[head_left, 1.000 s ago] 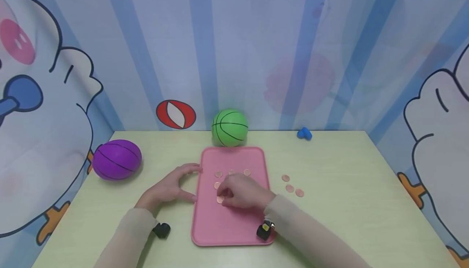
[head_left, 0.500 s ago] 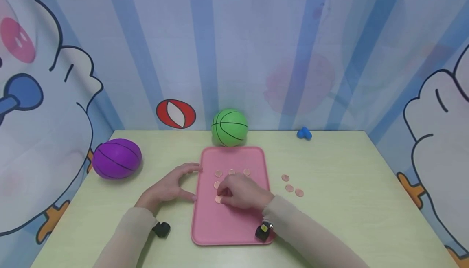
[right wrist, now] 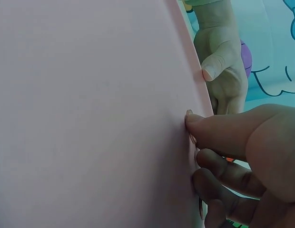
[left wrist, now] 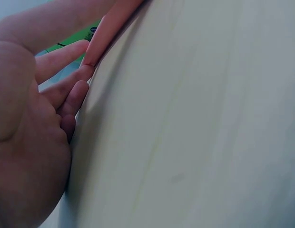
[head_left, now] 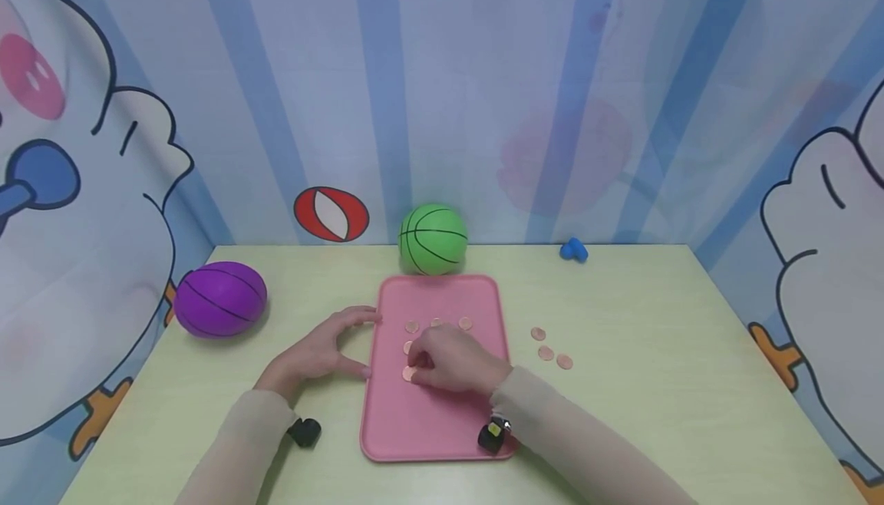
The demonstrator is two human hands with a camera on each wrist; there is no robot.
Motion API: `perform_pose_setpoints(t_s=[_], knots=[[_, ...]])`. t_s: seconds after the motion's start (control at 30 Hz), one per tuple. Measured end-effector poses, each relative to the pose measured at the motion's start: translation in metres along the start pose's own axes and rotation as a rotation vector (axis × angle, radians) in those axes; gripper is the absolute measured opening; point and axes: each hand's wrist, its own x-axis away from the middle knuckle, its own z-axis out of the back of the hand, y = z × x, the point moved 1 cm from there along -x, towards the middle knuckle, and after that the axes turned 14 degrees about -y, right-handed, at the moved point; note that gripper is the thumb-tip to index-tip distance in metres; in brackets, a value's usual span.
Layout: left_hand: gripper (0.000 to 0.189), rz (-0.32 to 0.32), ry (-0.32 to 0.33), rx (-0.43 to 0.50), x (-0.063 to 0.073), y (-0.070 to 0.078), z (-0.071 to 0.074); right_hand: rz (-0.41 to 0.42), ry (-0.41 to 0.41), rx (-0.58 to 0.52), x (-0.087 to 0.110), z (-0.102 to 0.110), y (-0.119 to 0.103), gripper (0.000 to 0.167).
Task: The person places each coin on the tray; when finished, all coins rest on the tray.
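Note:
A pink tray (head_left: 435, 428) lies on the table with several small copper coins on it, one of them the coin (head_left: 466, 323) at the upper right. My right hand (head_left: 452, 359) is over the tray, its fingers curled. Its thumb tip touches a copper coin (head_left: 407, 374) lying on the tray, with the index fingertip close beside it in the right wrist view. My left hand (head_left: 314, 351) has thumb and fingers spread, their tips touching the tray's left edge. Part of the row of coins is hidden behind my right hand.
Three more coins (head_left: 545, 353) lie on the table right of the tray. A green ball (head_left: 433, 239) stands behind the tray, and a purple ball (head_left: 221, 299) sits at the left. A small blue object (head_left: 574, 250) is at the back right, before a patterned cloth (head_left: 463, 67).
My right hand has moved slightly left, and the coin at its thumb has slid left along the tray. The left hand has stayed at the tray's edge.

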Motion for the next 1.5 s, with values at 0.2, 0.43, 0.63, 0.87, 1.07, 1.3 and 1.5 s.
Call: perform_pose_setpoints(t_s=[0.2,0.43,0.63,0.87,1.07,1.3,1.5], knots=[[0.092,0.0,0.003,-0.003,0.001,0.003,0.0,0.006,0.024,-0.003,-0.001,0.0,0.0,0.008],[0.092,-0.016,0.004,-0.017,0.002,0.001,0.0,-0.019,0.018,-0.076,0.005,0.004,0.005,0.012],[0.092,0.01,0.007,-0.005,0.001,0.001,-0.001,0.002,0.04,-0.128,0.019,0.016,0.024,0.013],[0.091,0.019,0.008,0.004,0.0,0.001,-0.001,0.012,0.045,-0.196,0.047,0.038,0.048,0.014],[0.09,0.018,0.012,-0.007,0.0,0.001,-0.001,-0.043,0.052,-0.222,0.069,0.05,0.077,0.015],[0.088,0.0,0.008,-0.005,0.0,-0.001,-0.001,-0.221,0.024,-0.331,0.096,0.061,0.105,0.019],[0.089,-0.005,0.009,0.004,-0.001,-0.002,-0.001,-0.289,-0.011,-0.461,0.115,0.066,0.13,0.018]])
